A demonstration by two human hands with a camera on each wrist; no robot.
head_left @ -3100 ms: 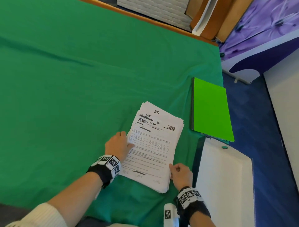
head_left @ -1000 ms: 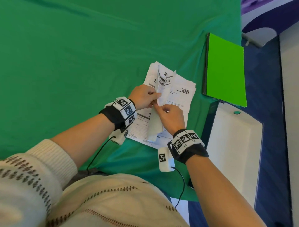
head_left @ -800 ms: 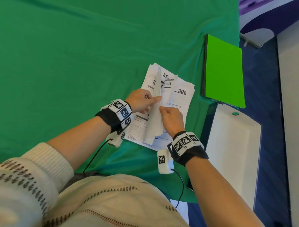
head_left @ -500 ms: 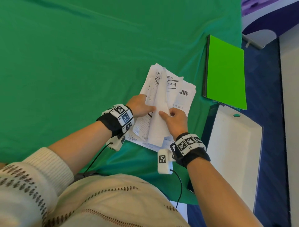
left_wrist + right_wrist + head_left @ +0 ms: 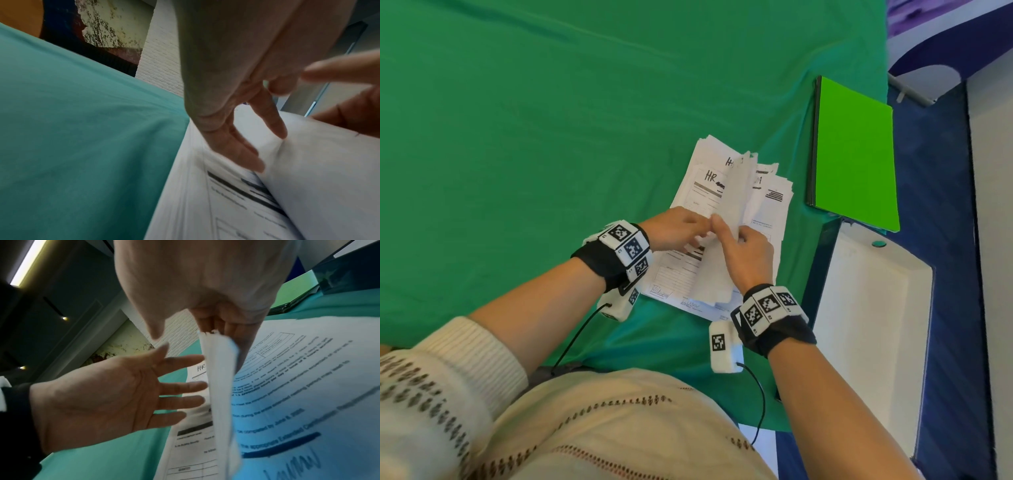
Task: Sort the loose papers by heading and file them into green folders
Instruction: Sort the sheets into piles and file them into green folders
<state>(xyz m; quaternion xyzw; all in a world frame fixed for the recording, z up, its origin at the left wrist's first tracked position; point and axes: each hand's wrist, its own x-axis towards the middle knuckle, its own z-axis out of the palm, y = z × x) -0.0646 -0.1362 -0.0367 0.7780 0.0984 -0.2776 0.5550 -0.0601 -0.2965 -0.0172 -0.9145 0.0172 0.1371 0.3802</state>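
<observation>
The right hand [image 5: 748, 255] pinches a sheaf of upturned sheets [image 5: 221, 386] on edge, thumb on one face and fingers behind, where half a second ago it held a thinner fold lower down the stack. Just to its left, the left hand [image 5: 676, 228] lies with fingers straight and spread, tips against the standing sheets and the page beneath; it has let go of the leaf it held a second ago. Under both hands sits the paper stack [image 5: 722, 240], now parted to show an "HR" heading [image 5: 711, 176]. Beyond the right hand, well apart, the green folders [image 5: 856, 154] lie closed. Judging by this, sorting is only at the leafing-through stage; nothing is filed.
</observation>
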